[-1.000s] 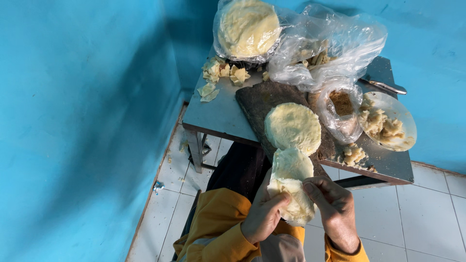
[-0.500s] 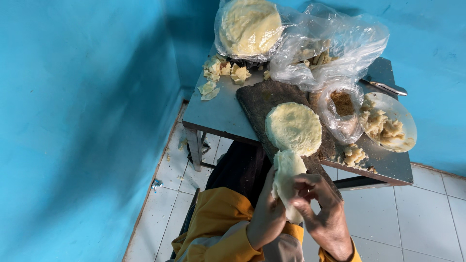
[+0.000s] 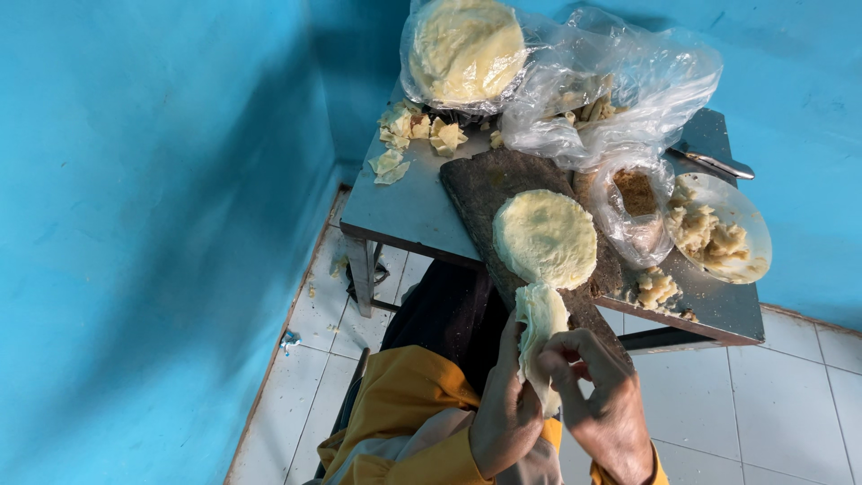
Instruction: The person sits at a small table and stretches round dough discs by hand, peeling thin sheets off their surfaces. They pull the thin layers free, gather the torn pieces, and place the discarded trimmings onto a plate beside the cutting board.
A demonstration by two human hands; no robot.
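Head view: clear bag holds brown crumbs; plate holds filling.

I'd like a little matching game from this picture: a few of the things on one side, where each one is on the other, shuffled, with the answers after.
Things:
1. folded dough piece
2. round dough disc
3. knife
4. dough scraps

Places:
A. at the far right edge of the table, beside the blue wall
B. flat on the dark board
C. held between the left hand and the right hand
D. loose on the table's far left part

Pairs: 1-C, 2-B, 3-A, 4-D
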